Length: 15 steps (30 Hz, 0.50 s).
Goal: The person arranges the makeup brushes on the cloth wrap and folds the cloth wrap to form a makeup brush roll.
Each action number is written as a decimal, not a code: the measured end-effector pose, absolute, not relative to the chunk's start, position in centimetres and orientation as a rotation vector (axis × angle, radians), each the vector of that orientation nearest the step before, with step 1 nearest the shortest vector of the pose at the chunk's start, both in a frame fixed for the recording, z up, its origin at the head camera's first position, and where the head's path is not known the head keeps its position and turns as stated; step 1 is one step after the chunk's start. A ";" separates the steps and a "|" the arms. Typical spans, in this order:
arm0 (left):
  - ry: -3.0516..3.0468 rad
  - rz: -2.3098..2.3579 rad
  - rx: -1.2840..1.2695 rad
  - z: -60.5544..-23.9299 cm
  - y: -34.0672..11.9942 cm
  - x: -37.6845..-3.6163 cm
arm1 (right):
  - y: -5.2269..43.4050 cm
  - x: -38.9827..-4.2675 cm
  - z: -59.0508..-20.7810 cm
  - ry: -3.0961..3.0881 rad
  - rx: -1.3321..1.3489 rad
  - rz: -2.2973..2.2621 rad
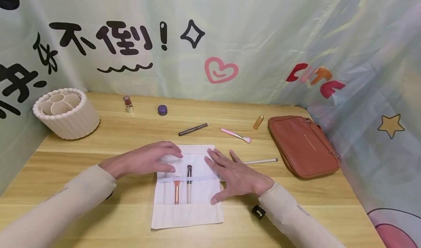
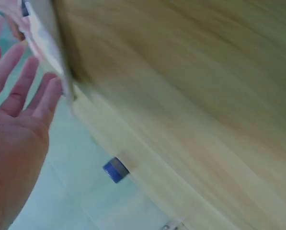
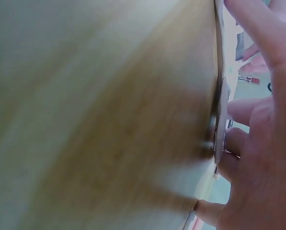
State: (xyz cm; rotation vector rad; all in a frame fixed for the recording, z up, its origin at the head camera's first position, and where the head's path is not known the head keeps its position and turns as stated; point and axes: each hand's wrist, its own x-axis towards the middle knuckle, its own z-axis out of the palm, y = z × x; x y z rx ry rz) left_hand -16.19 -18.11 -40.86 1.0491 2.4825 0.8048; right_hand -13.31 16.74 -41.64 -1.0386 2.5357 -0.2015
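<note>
A white cloth brush roll [image 1: 187,211] lies unrolled on the wooden table [image 1: 98,138], with three brushes tucked under its band: a thin pale one [image 1: 165,193], a peach one [image 1: 177,191] and a black-tipped one [image 1: 189,182]. My left hand [image 1: 149,160] lies flat on the roll's upper left part, fingers straight. My right hand [image 1: 231,175] lies flat on the roll's right edge, fingers spread. The left wrist view shows my left hand [image 2: 18,129] open beside the cloth's edge [image 2: 42,38]. In the blurred right wrist view, my right hand [image 3: 262,143] touches the cloth [image 3: 222,96].
A ribbed cream organizer [image 1: 65,113] stands at the back left. Behind the roll lie a lipstick [image 1: 128,104], a purple jar [image 1: 162,110], a dark pencil [image 1: 193,129], a pink brush [image 1: 235,135], a gold cap [image 1: 258,122] and a white brush [image 1: 260,161]. A brown pouch [image 1: 302,145] lies right.
</note>
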 end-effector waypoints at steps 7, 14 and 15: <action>2.412 0.686 1.030 -41.3 -19.6 -15.2 | 16.8 -13.4 -41.7 2.532 -1.061 -0.213; 2.496 0.430 1.140 -41.7 -20.1 -14.2 | 16.8 -13.4 -41.7 2.538 -1.058 -0.200; 2.504 0.403 1.146 -41.7 -20.2 -14.1 | 16.8 -13.4 -41.7 2.539 -1.057 -0.201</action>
